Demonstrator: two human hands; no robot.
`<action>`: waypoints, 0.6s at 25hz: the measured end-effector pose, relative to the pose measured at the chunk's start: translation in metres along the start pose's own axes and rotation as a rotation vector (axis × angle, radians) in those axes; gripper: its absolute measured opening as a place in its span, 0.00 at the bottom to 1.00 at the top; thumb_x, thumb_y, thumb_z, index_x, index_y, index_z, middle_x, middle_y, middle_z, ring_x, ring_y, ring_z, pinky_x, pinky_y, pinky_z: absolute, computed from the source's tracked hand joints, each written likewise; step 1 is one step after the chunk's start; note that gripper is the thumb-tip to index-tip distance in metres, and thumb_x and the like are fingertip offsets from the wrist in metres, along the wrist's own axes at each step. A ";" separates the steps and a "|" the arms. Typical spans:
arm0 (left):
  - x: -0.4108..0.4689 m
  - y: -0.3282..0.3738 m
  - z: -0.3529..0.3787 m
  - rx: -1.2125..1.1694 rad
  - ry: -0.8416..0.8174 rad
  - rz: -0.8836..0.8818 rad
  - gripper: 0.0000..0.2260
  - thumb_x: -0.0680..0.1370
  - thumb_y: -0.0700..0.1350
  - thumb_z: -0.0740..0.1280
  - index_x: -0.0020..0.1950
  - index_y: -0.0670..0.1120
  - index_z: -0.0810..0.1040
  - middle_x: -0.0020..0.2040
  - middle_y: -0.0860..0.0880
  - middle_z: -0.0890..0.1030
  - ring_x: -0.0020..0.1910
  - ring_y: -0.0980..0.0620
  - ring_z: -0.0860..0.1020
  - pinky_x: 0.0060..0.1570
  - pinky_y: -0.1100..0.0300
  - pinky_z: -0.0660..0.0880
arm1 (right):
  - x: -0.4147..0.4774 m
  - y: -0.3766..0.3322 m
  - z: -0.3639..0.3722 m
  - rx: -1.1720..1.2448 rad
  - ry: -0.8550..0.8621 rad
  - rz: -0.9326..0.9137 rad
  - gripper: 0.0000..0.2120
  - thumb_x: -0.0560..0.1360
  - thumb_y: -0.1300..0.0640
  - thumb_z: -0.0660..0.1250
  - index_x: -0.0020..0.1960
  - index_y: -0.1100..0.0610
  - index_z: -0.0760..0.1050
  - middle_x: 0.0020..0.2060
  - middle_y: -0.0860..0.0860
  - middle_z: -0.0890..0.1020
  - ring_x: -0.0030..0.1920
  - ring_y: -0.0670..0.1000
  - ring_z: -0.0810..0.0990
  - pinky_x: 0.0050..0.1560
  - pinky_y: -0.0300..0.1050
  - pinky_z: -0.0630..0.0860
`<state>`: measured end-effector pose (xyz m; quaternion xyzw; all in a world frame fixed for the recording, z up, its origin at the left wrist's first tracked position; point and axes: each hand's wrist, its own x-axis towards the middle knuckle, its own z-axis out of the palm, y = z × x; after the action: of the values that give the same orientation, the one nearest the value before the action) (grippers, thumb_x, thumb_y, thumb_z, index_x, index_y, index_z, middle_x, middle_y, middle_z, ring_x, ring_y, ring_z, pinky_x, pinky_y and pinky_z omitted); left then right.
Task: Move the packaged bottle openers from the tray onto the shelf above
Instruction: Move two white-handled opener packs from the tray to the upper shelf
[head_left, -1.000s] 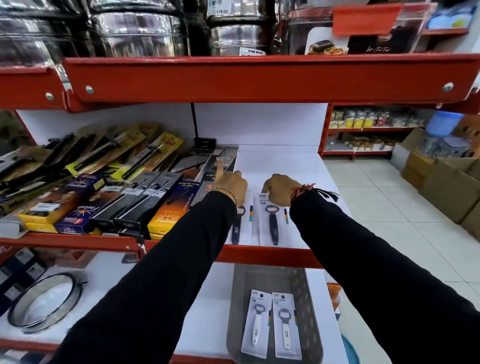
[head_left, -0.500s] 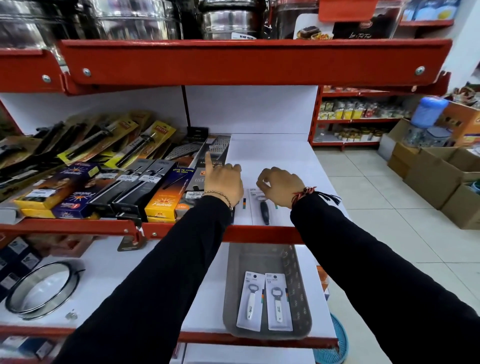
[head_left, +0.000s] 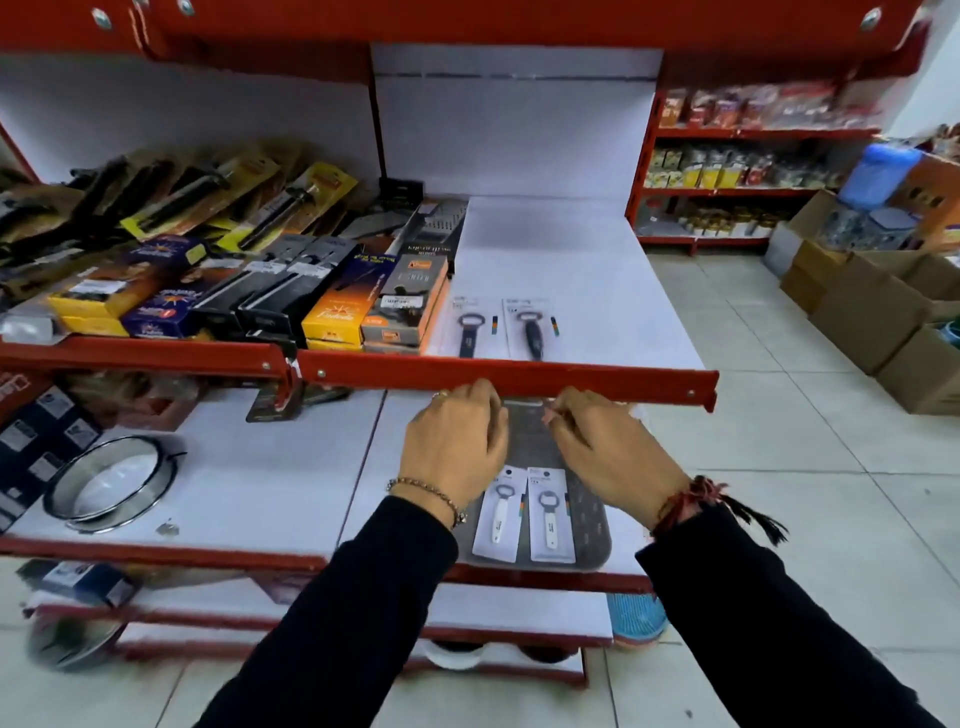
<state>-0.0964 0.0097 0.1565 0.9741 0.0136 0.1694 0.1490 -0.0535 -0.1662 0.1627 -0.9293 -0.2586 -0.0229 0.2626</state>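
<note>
Two carded bottle openers with dark handles (head_left: 470, 330) (head_left: 531, 330) lie side by side on the white upper shelf (head_left: 597, 291), near its red front lip. Below, a grey tray (head_left: 592, 519) on the lower shelf holds two carded openers with white handles (head_left: 501, 514) (head_left: 549, 517). My left hand (head_left: 457, 447) and my right hand (head_left: 608, 452) hover above the tray, just under the red lip, fingers loosely curled and holding nothing. The hands hide the tray's far half.
Boxed and carded kitchen tools (head_left: 260, 275) fill the upper shelf's left part, right up to the openers. A round metal sieve (head_left: 111, 483) lies on the lower shelf at left. Cardboard boxes (head_left: 878, 306) stand on the tiled floor at right.
Both hands have let go of the dark-handled openers on the upper shelf and dropped down below its lip, over the tray. The view has tilted downward.
</note>
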 end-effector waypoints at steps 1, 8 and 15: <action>-0.007 -0.003 0.014 0.015 -0.060 -0.020 0.10 0.81 0.50 0.59 0.58 0.48 0.75 0.52 0.49 0.82 0.51 0.47 0.80 0.45 0.54 0.76 | -0.002 0.010 0.011 -0.016 -0.063 0.036 0.12 0.81 0.51 0.56 0.51 0.57 0.74 0.47 0.54 0.79 0.46 0.56 0.79 0.48 0.51 0.75; 0.012 -0.023 0.123 0.129 -0.456 -0.041 0.18 0.79 0.39 0.64 0.68 0.44 0.74 0.65 0.43 0.78 0.63 0.42 0.77 0.59 0.50 0.77 | 0.040 0.087 0.094 -0.247 -0.396 0.229 0.16 0.79 0.56 0.57 0.64 0.60 0.72 0.61 0.61 0.79 0.57 0.63 0.80 0.51 0.50 0.72; 0.072 -0.044 0.228 0.256 -0.721 0.008 0.20 0.77 0.39 0.70 0.68 0.42 0.76 0.66 0.41 0.78 0.65 0.41 0.78 0.63 0.49 0.77 | 0.082 0.152 0.167 -0.538 -0.502 0.227 0.25 0.75 0.55 0.60 0.72 0.51 0.70 0.72 0.54 0.69 0.69 0.60 0.68 0.69 0.58 0.60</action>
<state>0.0486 -0.0074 -0.0374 0.9819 -0.0223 -0.1868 0.0209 0.0772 -0.1548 -0.0388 -0.9645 -0.1951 0.1674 -0.0612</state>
